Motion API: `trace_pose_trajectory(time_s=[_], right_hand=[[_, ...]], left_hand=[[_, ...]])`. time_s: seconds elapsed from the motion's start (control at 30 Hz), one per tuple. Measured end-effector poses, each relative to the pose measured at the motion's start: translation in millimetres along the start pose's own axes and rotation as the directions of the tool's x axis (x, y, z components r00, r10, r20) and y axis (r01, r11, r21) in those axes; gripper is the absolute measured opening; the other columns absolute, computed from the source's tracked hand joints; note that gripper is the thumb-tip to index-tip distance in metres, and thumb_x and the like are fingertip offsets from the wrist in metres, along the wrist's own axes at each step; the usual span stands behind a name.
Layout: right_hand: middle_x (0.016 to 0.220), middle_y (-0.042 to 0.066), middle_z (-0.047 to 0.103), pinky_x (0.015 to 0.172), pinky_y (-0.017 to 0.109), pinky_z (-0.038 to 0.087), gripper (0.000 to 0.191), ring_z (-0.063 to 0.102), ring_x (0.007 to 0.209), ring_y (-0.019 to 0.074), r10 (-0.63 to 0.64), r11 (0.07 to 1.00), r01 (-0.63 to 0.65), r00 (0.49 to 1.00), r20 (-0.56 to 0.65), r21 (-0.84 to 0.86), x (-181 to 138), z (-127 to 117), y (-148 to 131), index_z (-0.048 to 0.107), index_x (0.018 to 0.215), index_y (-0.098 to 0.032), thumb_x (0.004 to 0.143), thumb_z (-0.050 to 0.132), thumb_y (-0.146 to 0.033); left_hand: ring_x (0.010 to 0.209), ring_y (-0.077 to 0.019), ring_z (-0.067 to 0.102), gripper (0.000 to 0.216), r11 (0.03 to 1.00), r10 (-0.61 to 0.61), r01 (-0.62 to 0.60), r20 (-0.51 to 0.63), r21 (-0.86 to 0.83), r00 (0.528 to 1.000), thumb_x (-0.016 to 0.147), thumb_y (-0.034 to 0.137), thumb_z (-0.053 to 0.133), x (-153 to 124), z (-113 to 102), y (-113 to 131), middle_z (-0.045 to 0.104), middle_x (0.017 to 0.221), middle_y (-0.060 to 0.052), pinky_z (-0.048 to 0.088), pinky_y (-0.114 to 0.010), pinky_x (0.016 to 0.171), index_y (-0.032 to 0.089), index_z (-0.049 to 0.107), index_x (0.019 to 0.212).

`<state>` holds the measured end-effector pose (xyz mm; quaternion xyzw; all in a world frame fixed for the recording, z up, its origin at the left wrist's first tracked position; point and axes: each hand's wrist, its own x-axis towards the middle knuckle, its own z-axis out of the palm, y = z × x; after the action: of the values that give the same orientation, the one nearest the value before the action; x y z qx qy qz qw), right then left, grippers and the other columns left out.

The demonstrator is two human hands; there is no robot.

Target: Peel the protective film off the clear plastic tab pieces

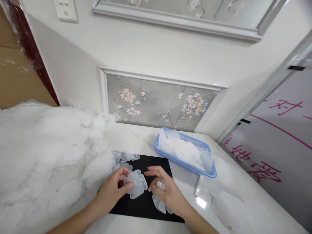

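While your left hand (110, 192) pinches a translucent white scalloped plastic piece (136, 187) by its left edge over the flat black rectangular mat (152, 165), your right hand (167, 192) curls closed on a small stack of translucent pieces (158, 204) above the mat's right half.

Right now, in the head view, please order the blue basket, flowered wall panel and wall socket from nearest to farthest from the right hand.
1. The blue basket, just beyond the right hand.
2. The flowered wall panel, behind the basket.
3. The wall socket, high up left.
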<state>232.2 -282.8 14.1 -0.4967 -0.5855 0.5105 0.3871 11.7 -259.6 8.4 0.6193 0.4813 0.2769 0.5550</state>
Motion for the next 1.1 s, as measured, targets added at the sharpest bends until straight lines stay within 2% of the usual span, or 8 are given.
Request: trace_pose_trajectory(time_s=[0.13,0.27,0.47,0.57,0.67,0.8,0.93,1.1], right_hand=[[0.108,0.006,0.067,0.079,0.039,0.049,0.054,0.064,0.074,0.0175,-0.052,0.997,0.056,0.996,0.069,-0.057,-4.1,3.4,-4.3,0.044,0.125,-0.026,0.073,0.052,-0.012],[0.094,0.002,0.068,0.078,0.036,0.047,0.052,0.062,0.075,0.0183,-0.096,0.974,0.115,0.990,0.107,-0.195,-7.3,5.9,-3.6,0.049,0.124,-0.027,0.075,0.050,-0.009],[0.081,0.001,0.066,0.074,0.035,0.046,0.046,0.059,0.074,0.0193,-0.094,0.950,0.113,0.992,0.079,-0.290,-7.9,5.6,-1.3,0.056,0.121,-0.027,0.078,0.049,-0.012],[0.082,0.002,0.067,0.072,0.034,0.046,0.032,0.059,0.072,0.0193,-0.074,0.966,0.086,0.996,0.059,-0.245,-7.2,6.0,-2.5,0.061,0.112,-0.024,0.082,0.052,-0.017],[0.077,0.002,0.063,0.067,0.031,0.044,0.013,0.056,0.068,0.0179,-0.059,0.979,0.054,0.998,-0.017,-0.198,-5.4,5.2,-3.5,0.067,0.089,-0.022,0.084,0.058,-0.030],[0.079,0.003,0.056,0.059,0.026,0.041,0.035,0.051,0.065,0.0148,0.013,0.999,-0.007,0.985,-0.173,0.035,-1.8,2.1,-5.3,0.059,0.062,-0.019,0.074,0.071,-0.049],[0.055,-0.004,0.049,0.047,0.023,0.029,0.045,0.037,0.047,0.0091,0.288,0.892,-0.227,0.952,-0.105,0.391,-0.2,0.8,-9.3,0.051,0.060,-0.019,0.062,0.079,-0.053],[0.052,-0.005,0.049,0.047,0.022,0.025,0.042,0.035,0.045,0.0079,0.371,0.781,-0.287,0.928,-0.043,0.554,0.5,-0.1,-11.5,0.053,0.064,-0.019,0.055,0.085,-0.045]], left_hand=[[0.071,-0.0157,0.056,0.032,0.947,-0.024,0.060,0.117,-0.316,0.993,0.077,0.032,0.058,1.1,-1.4,3.3,0.066,0.079,-0.001,0.040,-0.029,0.071,0.020,0.050,0.105],[0.072,-0.0147,0.058,0.043,0.906,-0.048,0.107,0.153,-0.409,0.987,0.070,0.015,0.049,-0.8,0.7,4.2,0.070,0.082,-0.002,0.041,-0.028,0.071,0.019,0.053,0.113],[0.075,-0.0153,0.060,0.066,0.899,-0.024,0.110,0.202,-0.424,0.979,0.059,0.010,0.045,1.6,-0.1,2.2,0.072,0.086,-0.002,0.042,-0.029,0.074,0.019,0.053,0.124],[0.088,-0.0182,0.061,0.074,0.934,0.012,0.067,0.219,-0.350,0.976,0.057,0.009,0.043,0.9,-1.9,-0.1,0.070,0.103,-0.004,0.044,-0.033,0.082,0.022,0.051,0.129],[0.112,-0.0218,0.054,0.075,0.992,0.065,-0.046,0.168,-0.114,0.984,0.064,0.007,0.046,-2.8,-3.6,-4.7,0.060,0.125,-0.005,0.037,-0.040,0.101,0.029,0.045,0.136],[0.126,-0.0278,0.043,0.057,0.917,0.251,-0.280,0.132,0.286,0.959,0.074,0.014,0.061,-1.5,-5.9,-13.1,0.057,0.129,-0.005,0.028,-0.047,0.109,0.033,0.056,0.127],[0.105,-0.0271,0.057,0.015,0.820,0.352,-0.388,0.165,0.421,0.921,0.080,0.022,0.061,6.4,-7.8,-15.2,0.067,0.110,-0.007,0.043,-0.040,0.093,0.026,0.071,0.090],[0.079,-0.0205,0.058,0.014,0.882,0.297,-0.280,0.014,0.380,0.955,0.084,0.026,0.052,5.2,-7.0,-6.1,0.066,0.085,-0.003,0.042,-0.031,0.074,0.023,0.059,0.073]])
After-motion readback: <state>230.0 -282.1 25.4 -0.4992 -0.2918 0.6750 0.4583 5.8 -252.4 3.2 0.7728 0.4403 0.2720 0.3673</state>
